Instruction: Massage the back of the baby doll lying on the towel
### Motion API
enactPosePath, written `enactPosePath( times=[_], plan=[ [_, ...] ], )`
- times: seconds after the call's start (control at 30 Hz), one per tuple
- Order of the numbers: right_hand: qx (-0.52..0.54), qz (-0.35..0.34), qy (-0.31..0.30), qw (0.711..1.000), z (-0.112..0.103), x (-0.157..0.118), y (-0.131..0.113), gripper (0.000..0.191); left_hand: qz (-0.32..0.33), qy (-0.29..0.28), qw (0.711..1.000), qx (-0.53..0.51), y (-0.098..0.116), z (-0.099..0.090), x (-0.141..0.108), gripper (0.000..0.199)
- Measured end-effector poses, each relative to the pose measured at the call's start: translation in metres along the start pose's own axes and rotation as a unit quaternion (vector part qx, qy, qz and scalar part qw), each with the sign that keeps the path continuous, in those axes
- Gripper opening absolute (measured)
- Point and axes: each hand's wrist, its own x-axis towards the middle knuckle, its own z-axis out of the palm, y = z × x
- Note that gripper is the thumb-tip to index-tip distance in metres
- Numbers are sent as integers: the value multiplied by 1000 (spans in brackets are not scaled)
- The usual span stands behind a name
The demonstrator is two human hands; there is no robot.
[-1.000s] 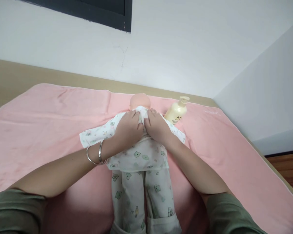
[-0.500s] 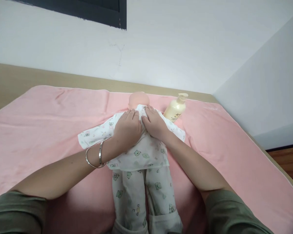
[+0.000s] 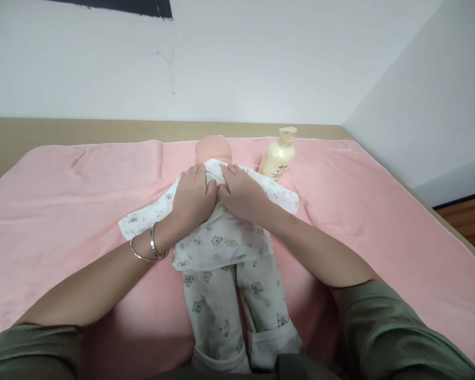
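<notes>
A baby doll (image 3: 212,148) lies on a pink blanket, its head toward the wall and its face not visible. It wears a white printed top (image 3: 221,243) and matching trousers (image 3: 216,311) with turned-up cuffs. My left hand (image 3: 195,194) rests flat on the left upper part of the top, fingers stretched toward the head. Opposite it, my right hand (image 3: 243,194) lies on the right upper part, fingers extended. The two thumbs come close together at the middle. Both palms press on the cloth and hold nothing.
A cream pump bottle (image 3: 277,157) stands on the pink blanket (image 3: 364,227), just beyond the doll's right sleeve. Behind the blanket runs a wooden edge (image 3: 114,130) along a white wall (image 3: 237,68). Another wall meets it at the right.
My hands have spread slightly outward over the upper part of the top, and the thumbs have come together at the middle. The camera view has shifted a little.
</notes>
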Motion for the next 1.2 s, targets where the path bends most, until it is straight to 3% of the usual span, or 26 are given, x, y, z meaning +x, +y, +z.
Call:
enactPosePath(
  times=[0.17,0.37,0.57,0.73,0.9,1.2],
  plan=[
    [45,33,-16,998,-2,19,14,40,43,27,999,6,8,5,-18,49],
    [3,9,-3,1000,-4,13,8,36,40,11,999,12,6,-3,-8,34],
    [-30,-29,18,999,-3,-5,-6,49,-1,-12,1000,14,-7,-4,9,23],
    [26,6,-7,1000,-2,10,7,40,61,4,996,65,1,-5,-3,27],
    [33,21,-4,999,1,20,18,41,77,32,996,41,11,-8,-15,29],
    [-49,-19,28,998,0,-1,-6,44,10,11,999,-30,-4,0,5,12]
  ],
)
